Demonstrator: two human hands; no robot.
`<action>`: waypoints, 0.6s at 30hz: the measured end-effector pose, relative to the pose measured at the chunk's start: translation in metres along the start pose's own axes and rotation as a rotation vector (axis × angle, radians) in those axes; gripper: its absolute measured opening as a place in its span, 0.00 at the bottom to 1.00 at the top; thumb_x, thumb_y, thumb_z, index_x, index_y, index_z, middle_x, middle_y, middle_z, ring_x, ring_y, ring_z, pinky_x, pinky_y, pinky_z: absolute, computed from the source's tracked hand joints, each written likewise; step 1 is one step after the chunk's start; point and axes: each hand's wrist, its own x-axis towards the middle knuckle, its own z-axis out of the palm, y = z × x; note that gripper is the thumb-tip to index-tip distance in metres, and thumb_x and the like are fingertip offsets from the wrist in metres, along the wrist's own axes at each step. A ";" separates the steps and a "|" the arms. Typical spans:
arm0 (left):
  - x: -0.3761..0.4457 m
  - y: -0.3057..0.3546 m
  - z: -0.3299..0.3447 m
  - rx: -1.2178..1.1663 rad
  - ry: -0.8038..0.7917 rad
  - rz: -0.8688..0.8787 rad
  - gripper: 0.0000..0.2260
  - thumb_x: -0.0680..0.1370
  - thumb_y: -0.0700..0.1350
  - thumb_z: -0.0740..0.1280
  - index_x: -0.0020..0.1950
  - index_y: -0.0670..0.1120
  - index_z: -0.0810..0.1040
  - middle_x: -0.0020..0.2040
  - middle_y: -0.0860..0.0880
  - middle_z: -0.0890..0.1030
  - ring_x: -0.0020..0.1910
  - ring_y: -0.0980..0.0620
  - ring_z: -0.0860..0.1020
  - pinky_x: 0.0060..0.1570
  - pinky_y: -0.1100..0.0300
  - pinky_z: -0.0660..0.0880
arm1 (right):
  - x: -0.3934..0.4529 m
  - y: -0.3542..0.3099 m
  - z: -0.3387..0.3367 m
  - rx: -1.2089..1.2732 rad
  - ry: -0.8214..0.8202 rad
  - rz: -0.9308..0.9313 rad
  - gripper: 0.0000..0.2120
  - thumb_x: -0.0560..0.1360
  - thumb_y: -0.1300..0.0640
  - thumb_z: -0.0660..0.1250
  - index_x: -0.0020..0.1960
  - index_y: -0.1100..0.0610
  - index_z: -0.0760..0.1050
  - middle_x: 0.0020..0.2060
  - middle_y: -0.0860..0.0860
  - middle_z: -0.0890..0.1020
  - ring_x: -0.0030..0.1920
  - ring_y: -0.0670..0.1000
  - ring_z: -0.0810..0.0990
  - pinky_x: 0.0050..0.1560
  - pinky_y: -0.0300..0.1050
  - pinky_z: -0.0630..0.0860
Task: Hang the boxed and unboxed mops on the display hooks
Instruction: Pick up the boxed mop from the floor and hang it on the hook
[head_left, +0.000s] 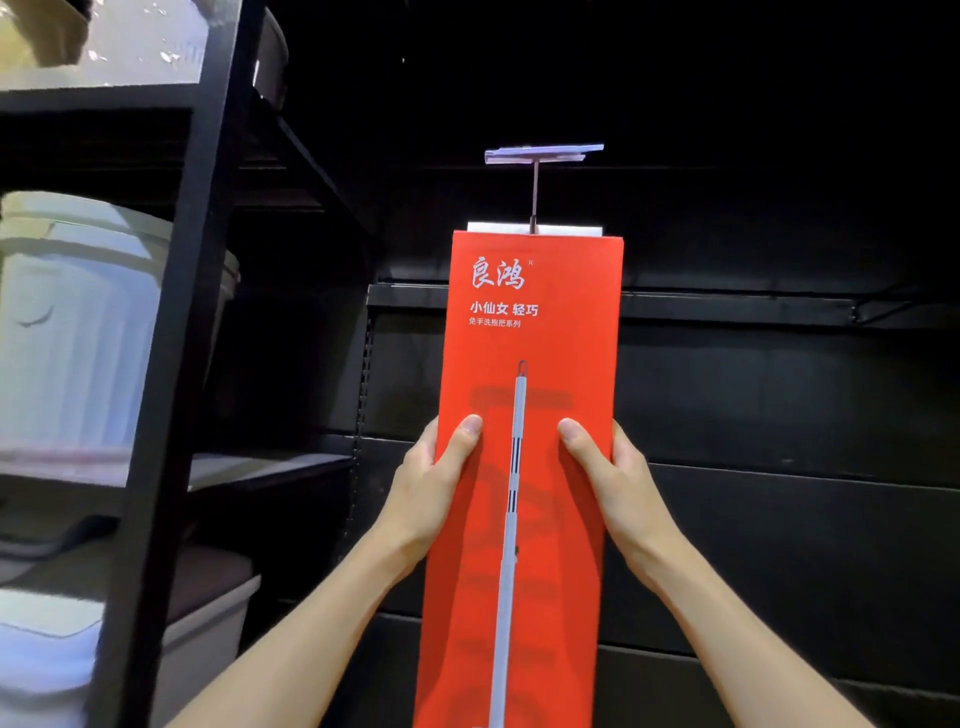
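Hands clamp a tall red mop box (524, 467) against a black display wall (779, 415): the left hand (431, 478) grips its left edge, the right hand (618, 478) its right edge, thumbs pressed flat on the front. White characters and a printed grey mop handle run down the box. A white tab at its top touches the display hook (534, 197), which carries a clear label holder. Pale lidded bins (78, 332) sit on the black shelving (171, 364) at left, contents hidden.
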 end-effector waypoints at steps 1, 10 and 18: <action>-0.006 -0.005 -0.001 0.017 0.003 -0.029 0.29 0.73 0.73 0.66 0.68 0.58 0.79 0.59 0.54 0.86 0.58 0.53 0.85 0.64 0.46 0.79 | -0.004 0.005 -0.001 -0.037 -0.003 0.002 0.29 0.73 0.32 0.71 0.70 0.43 0.74 0.57 0.42 0.86 0.57 0.43 0.85 0.62 0.50 0.80; -0.066 -0.025 -0.016 0.427 -0.056 -0.193 0.30 0.77 0.70 0.64 0.73 0.55 0.74 0.64 0.54 0.83 0.59 0.55 0.83 0.63 0.53 0.79 | -0.067 0.042 -0.015 -0.407 -0.168 0.118 0.38 0.75 0.31 0.66 0.80 0.41 0.60 0.68 0.40 0.76 0.64 0.43 0.78 0.58 0.38 0.78; -0.166 -0.049 -0.055 1.105 -0.391 -0.386 0.41 0.81 0.68 0.61 0.86 0.49 0.50 0.84 0.47 0.60 0.81 0.44 0.62 0.78 0.45 0.64 | -0.179 0.045 -0.029 -1.057 -0.452 0.417 0.44 0.79 0.30 0.59 0.84 0.52 0.49 0.83 0.53 0.53 0.83 0.54 0.51 0.81 0.56 0.55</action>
